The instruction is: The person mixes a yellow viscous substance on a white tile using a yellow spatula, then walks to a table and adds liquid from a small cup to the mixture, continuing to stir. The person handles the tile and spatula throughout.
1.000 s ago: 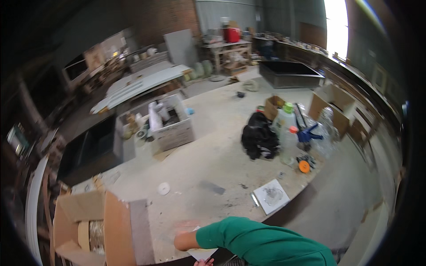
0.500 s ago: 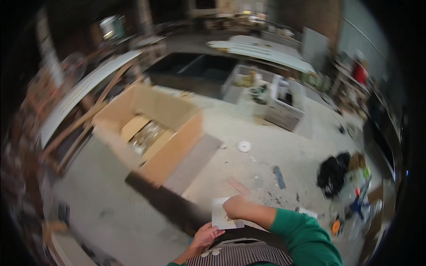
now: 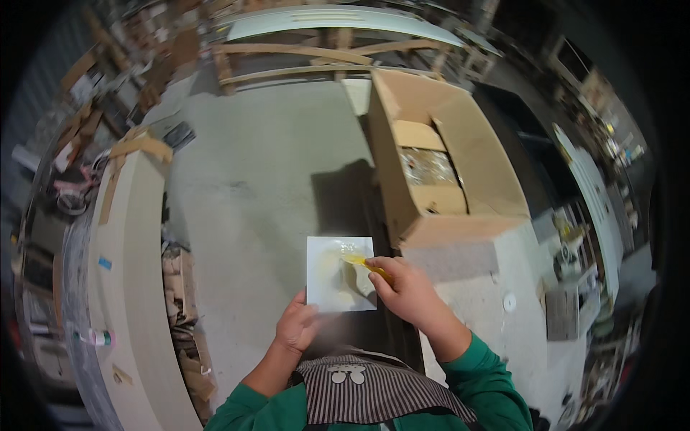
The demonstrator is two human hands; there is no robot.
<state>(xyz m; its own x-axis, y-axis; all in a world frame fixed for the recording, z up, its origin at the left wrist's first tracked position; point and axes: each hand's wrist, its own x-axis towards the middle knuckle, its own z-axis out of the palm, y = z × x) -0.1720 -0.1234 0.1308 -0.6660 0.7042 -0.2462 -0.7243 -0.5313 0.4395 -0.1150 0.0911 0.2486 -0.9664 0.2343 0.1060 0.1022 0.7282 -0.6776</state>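
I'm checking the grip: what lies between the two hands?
In the head view, a white square lies between left hand and right hand, with a yellow tool over it.

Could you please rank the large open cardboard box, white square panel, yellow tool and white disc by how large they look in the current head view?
1. Large open cardboard box
2. White square panel
3. Yellow tool, partly covered by the right hand
4. White disc
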